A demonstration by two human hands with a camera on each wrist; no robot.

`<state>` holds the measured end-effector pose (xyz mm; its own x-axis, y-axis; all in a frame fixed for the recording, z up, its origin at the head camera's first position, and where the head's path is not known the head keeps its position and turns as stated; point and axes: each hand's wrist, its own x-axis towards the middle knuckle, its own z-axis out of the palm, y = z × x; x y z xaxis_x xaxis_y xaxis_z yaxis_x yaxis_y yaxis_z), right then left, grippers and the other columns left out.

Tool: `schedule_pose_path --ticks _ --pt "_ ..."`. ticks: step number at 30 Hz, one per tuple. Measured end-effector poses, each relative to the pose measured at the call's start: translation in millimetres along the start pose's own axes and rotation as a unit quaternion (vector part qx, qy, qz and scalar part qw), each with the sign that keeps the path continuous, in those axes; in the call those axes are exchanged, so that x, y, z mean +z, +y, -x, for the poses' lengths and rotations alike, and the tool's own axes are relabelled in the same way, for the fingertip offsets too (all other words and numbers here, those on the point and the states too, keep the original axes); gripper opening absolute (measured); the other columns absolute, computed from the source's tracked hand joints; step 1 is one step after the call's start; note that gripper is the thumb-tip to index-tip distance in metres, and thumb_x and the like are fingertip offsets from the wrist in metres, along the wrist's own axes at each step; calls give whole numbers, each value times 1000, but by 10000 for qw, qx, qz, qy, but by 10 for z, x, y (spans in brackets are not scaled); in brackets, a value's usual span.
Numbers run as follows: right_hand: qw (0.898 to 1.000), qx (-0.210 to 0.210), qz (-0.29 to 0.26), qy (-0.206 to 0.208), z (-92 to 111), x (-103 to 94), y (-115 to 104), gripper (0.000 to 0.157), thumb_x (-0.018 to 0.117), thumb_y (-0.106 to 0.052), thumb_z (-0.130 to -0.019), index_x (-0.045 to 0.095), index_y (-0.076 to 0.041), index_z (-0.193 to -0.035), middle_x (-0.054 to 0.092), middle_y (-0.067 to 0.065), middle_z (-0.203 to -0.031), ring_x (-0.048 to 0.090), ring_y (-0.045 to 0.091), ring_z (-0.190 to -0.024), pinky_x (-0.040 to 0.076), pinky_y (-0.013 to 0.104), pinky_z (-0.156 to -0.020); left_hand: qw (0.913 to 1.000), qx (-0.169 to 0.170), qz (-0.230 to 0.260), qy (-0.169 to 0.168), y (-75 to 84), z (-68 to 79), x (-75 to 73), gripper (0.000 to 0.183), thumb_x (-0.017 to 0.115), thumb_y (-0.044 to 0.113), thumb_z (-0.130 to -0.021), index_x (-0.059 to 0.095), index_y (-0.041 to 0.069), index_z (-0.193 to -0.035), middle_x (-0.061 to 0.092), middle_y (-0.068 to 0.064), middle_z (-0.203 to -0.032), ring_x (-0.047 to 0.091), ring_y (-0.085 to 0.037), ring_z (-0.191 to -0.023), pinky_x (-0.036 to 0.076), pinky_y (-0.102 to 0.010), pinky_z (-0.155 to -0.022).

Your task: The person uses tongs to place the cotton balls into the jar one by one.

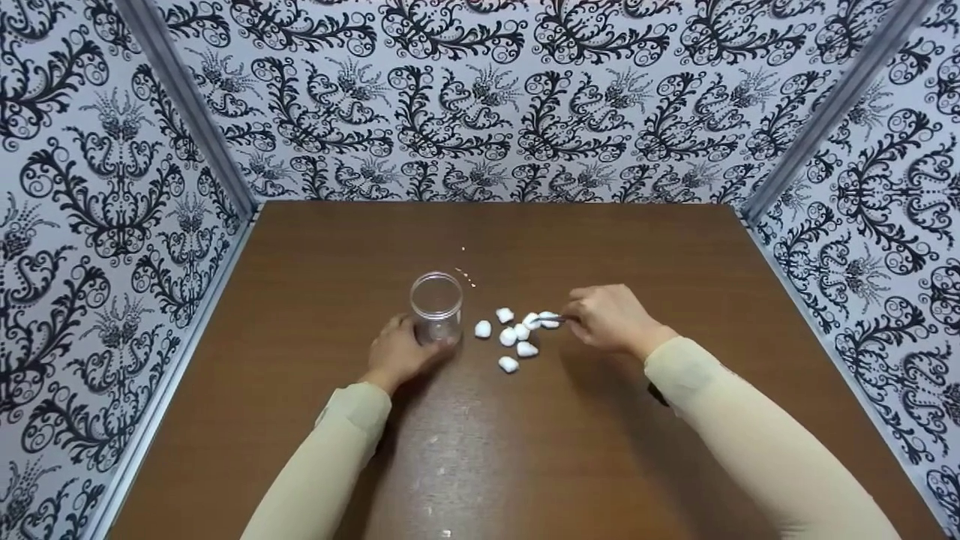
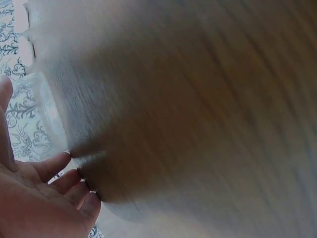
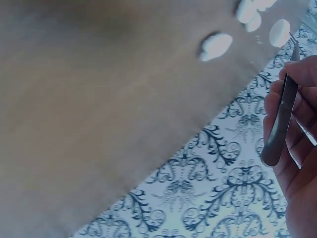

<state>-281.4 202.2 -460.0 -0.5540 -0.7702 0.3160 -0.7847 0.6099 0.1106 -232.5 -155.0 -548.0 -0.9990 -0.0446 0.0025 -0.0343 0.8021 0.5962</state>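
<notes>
My left hand (image 1: 405, 349) holds the lower part of a clear, open-topped jar (image 1: 436, 300), which stands upright on the table. In the left wrist view, the fingertips rest at the tabletop and the jar (image 2: 49, 111) shows between thumb and fingers. Metal tweezers (image 3: 281, 119) are pinched in my right hand (image 1: 611, 319), their tips pointing left. Right at those tips is a white cotton ball (image 3: 280, 33), in the right wrist view. Several more cotton balls (image 1: 508, 364) lie loosely grouped between the two hands, to the right of the jar.
The brown wooden table (image 1: 315, 247) is enclosed at the back and sides by panels (image 1: 480, 97) with a black-and-white scroll pattern. Metal framing (image 1: 191, 105) runs along the corners. Small pale specks (image 1: 466, 277) show on the tabletop behind the jar.
</notes>
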Motion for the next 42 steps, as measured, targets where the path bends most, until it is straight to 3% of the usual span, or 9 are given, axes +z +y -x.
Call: schedule_pose_path --ticks 11,16,20,30,36,42 --pt "9989 -257 89 389 -568 -262 -158 7 73 -16 -89 81 -14 -88 61 0 -74 58 19 -58 51 40 -49 9999 -53 -110 -27 -5 -26 21 86 75 60 -86 59 -4 -141 55 -24 -149 53 -44 -138 43 -61 -112" --pt "9977 -315 123 582 -834 -276 -302 8 74 -17 -89 81 -16 -89 66 -1 -79 64 18 -63 54 38 -53 10000 -55 -78 -9 -14 -17 24 86 76 59 -86 59 -4 -141 56 -24 -149 53 -44 -137 44 -63 -111" --pt "9980 -367 69 509 -975 -232 -412 10 72 -16 -88 82 -16 -92 68 -1 -82 68 20 -67 56 40 -54 9999 -18 -104 -6 -19 -13 32 87 75 59 -85 58 -5 -142 55 -24 -149 53 -44 -138 44 -62 -111" --pt "9980 -407 -92 479 -1082 -104 -513 9 71 -15 -88 81 -16 -88 66 -1 -80 67 20 -67 55 42 -55 9999 -61 -150 -53 -9 -19 26 89 74 63 -85 58 -2 -143 55 -19 -150 52 -41 -140 43 -59 -113" --pt "9983 -420 -126 374 -1092 -53 -523 11 70 -16 -88 81 -16 -91 66 0 -81 66 20 -66 54 42 -54 9999 -90 -116 -15 -84 -76 102 94 74 68 -83 58 -2 -144 55 -20 -149 52 -42 -139 43 -61 -112" --pt "9986 -387 -116 333 -1059 -97 -511 12 72 -18 -89 82 -16 -96 67 0 -83 66 20 -66 54 42 -53 9998 -123 -168 21 -108 -100 136 97 74 71 -81 59 -2 -142 57 -21 -147 54 -43 -137 45 -60 -110"
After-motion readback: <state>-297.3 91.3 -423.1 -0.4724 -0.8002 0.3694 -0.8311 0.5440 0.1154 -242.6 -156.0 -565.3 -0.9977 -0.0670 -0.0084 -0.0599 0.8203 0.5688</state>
